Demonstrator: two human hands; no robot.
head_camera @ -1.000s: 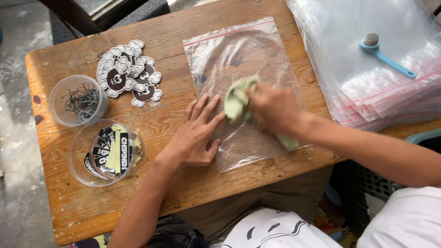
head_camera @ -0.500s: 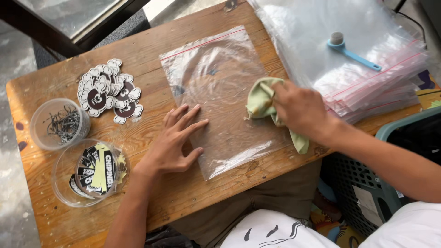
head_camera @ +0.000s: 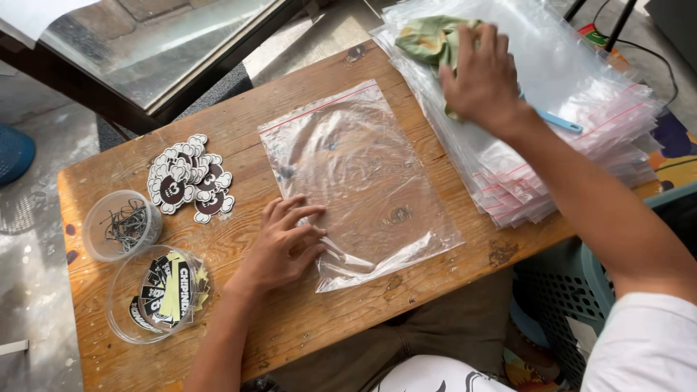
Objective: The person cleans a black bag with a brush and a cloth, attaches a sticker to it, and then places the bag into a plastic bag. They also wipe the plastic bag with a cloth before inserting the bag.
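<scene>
Sunlit wooden table [head_camera: 290,341], concrete floor [head_camera: 29,239]

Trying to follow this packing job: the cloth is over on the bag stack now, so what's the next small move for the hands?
Probably let the right hand leave the green cloth on the bag stack and return to the clear zip bag, which the left hand pins flat.

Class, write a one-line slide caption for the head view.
Left hand pins a clear zip bag on the wooden table; right hand sets a green cloth on stacked bags.

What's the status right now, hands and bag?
Left hand flat on clear zip bag. Right hand holds green cloth over bag stack. Nothing blocking.
</scene>
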